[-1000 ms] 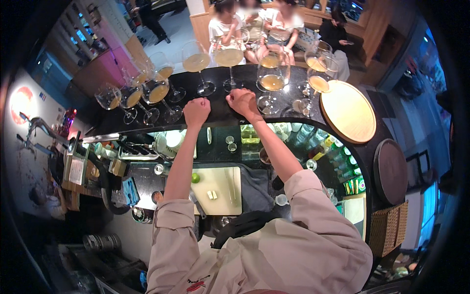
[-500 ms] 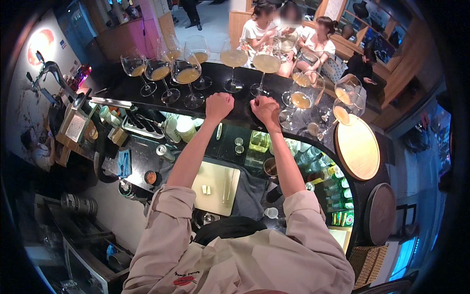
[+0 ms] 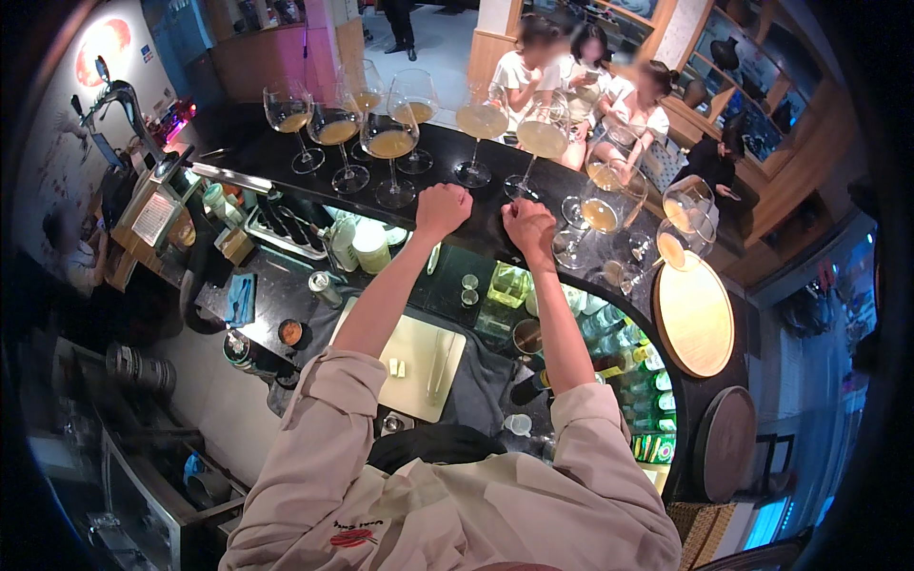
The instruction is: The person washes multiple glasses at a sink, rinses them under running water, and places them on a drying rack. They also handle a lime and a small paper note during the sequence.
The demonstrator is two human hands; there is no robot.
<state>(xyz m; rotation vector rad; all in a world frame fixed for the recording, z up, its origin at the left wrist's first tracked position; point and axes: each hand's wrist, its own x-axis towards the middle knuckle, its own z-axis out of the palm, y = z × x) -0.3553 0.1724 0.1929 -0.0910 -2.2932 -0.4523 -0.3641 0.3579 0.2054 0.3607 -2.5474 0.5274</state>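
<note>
My left hand [image 3: 444, 210] rests as a loose fist on the black bar counter [image 3: 312, 193], and I see nothing in it. Beside it, a short gap to the right, my right hand [image 3: 530, 229] leans on the same counter with its fingers curled in, also holding nothing visible. Just beyond the left fist stands a stemmed balloon glass [image 3: 391, 145] part-filled with cloudy yellowish drink. Another such glass [image 3: 543, 140] stands beyond the right hand. Several more glasses line the counter on both sides, among them a right-hand one [image 3: 600, 215]. Neither hand touches a glass.
A round wooden tray [image 3: 695, 319] and a dark round tray [image 3: 725, 443] lie along the right curve. Below my arms is a cream cutting board [image 3: 411, 400] with two pale pieces and long tweezers [image 3: 437, 363]. Bottles [image 3: 664, 402] fill the lit recess. Seated people [image 3: 581, 81] are beyond the counter.
The whole view has shifted, so counter and glasses appear slightly farther right and lower. Both fists stay on the counter; the right one looks turned a little.
</note>
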